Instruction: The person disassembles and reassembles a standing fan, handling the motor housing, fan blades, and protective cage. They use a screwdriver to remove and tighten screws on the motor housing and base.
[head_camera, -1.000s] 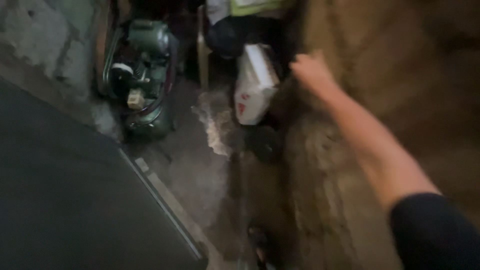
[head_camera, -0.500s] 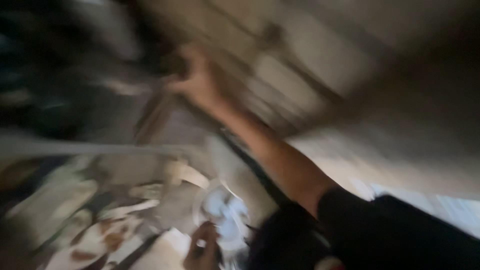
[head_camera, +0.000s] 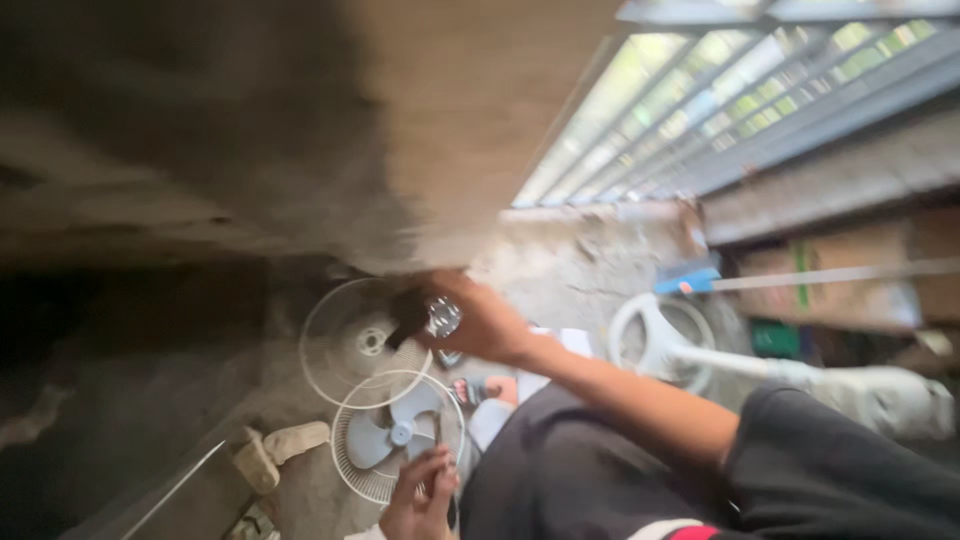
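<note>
My right hand (head_camera: 487, 322) reaches out from a dark sleeve to the middle of the view. Its fingers are closed on a small dark object with a shiny clear part (head_camera: 432, 316); blur hides what it is. Just left of it a loose white wire fan grille (head_camera: 340, 365) lies flat. Below that sits a white fan head with pale blue blades (head_camera: 398, 436) inside its cage. My left hand (head_camera: 420, 497) is at the bottom edge, fingers curled on the near rim of that cage.
A rough concrete wall (head_camera: 250, 130) fills the upper left. A barred window (head_camera: 760, 100) is at the upper right. A white ring and pole of a fan stand (head_camera: 662, 338) lie to the right, cardboard boxes (head_camera: 850, 275) behind. Someone's sandalled foot (head_camera: 478, 388) is near the fan.
The view has swung from a floor with a green machine to the fan parts. My right hand left the wall and now holds the small object; my left hand has reached the cage.
</note>
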